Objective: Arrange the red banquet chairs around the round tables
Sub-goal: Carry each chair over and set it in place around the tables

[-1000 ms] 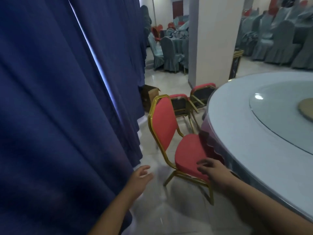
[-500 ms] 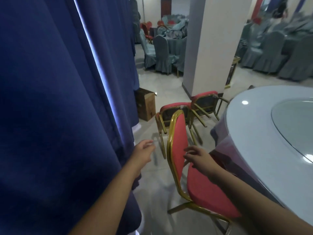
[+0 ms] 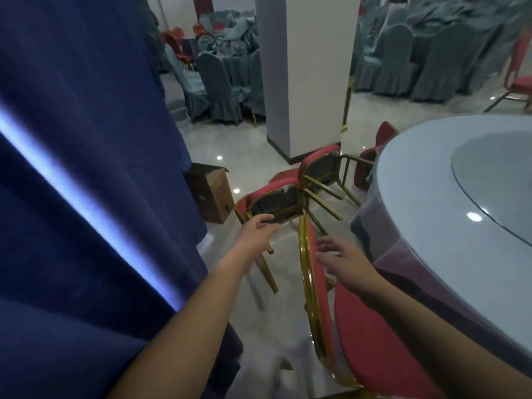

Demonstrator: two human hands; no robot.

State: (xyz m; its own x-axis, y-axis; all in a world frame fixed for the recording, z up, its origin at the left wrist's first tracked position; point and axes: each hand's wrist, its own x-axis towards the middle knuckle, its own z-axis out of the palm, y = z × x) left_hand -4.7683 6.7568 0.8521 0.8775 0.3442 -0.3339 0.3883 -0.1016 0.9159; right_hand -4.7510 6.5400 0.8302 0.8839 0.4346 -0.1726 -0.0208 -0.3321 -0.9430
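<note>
Fingers [image 3: 266,218] of the left hand [image 3: 253,230] are spread loose and reach forward, holding nothing; their tips lie at the lower edge of a tipped chair [image 3: 273,198], and whether they touch its gold frame cannot be told. That tipped chair lies on its side just beyond these fingers, its dark underside facing the camera and its legs pointing toward the table. A second tipped chair [image 3: 319,165] lies just behind it, farther from the fingers, also showing its underside, near the foot of a white pillar [image 3: 305,76].

The right hand [image 3: 342,257] is likewise unclenched, fingers [image 3: 324,243] fanned and empty. They hover just beside the top of the backrest of an upright red chair [image 3: 371,338], on the seat side of its gold frame, apart from it by a narrow gap. This upright chair stands under and behind the right fingers, its seat pushed close against the round table [image 3: 426,214], which lies to the right of both hands.

To the left of the left fingers hangs a dark blue curtain [image 3: 86,168], with a brown cardboard box [image 3: 211,194] on the floor at its edge, just left of the tipped chair. Well beyond the fingers, past the pillar, stand chairs in grey-green covers [image 3: 218,84] around other tables.
</note>
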